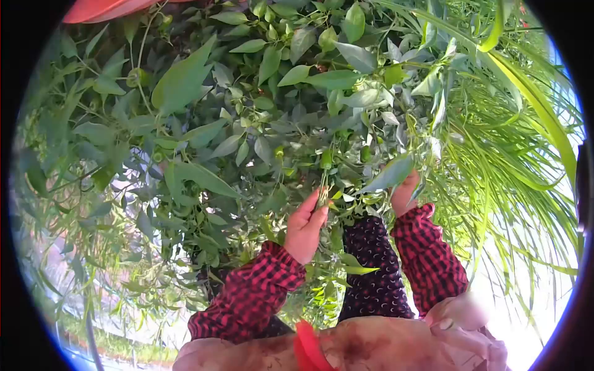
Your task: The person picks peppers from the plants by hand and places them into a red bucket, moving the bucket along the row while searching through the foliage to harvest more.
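Observation:
My left hand (304, 227) is closed, thumb against fingers, around a small bunch of thin pale-green stems (323, 195) that points upward. Just above the stems hangs a small green pepper (326, 159) among the foliage; whether it touches them I cannot tell. My right hand (405, 190) reaches into the pepper plants on the right. A broad green leaf (391, 174) covers part of it, so its fingers and anything in them are hidden. Another green pepper (365, 153) hangs between the two hands, slightly above them.
Dense pepper plants (204, 136) fill the view ahead. Long grassy blades (513, 154) lean in from the right. The edge of a red object (111, 8) shows at the top left. My patterned trouser leg (373, 266) stands close against the plants.

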Demonstrator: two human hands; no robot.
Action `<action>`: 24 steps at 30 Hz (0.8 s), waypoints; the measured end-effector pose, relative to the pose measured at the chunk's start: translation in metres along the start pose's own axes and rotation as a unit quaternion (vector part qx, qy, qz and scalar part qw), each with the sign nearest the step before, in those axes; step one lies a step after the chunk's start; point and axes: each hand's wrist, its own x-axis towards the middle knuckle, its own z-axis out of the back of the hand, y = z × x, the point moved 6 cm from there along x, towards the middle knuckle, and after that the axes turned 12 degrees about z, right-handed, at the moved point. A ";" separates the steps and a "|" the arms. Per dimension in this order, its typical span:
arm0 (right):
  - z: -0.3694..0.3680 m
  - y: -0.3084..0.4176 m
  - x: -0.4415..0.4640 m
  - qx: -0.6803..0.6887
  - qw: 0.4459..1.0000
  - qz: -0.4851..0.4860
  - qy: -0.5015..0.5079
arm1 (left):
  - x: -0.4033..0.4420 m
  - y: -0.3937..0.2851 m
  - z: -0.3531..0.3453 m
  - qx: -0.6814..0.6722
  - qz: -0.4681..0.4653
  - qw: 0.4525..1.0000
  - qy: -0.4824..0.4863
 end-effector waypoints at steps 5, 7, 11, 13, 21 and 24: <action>-0.018 0.049 -0.010 -0.165 0.978 0.079 0.097 | -0.016 0.001 0.017 -0.015 0.028 0.999 -0.029; -0.016 0.072 -0.002 -0.187 0.970 0.107 0.113 | -0.011 0.003 0.006 -0.023 0.030 0.999 -0.029; -0.008 0.071 -0.001 -0.188 0.969 0.053 0.150 | 0.016 0.020 0.028 0.016 0.028 0.999 0.015; -0.002 0.078 -0.009 -0.154 0.977 -0.017 0.146 | 0.022 0.008 0.029 -0.037 0.027 0.998 -0.031; -0.034 0.114 0.047 -0.043 0.980 -0.045 0.187 | 0.033 0.010 0.013 0.048 -0.007 0.998 -0.046; -0.060 0.063 0.070 -0.363 0.858 0.202 0.302 | 0.033 0.008 0.010 0.035 -0.040 0.998 -0.015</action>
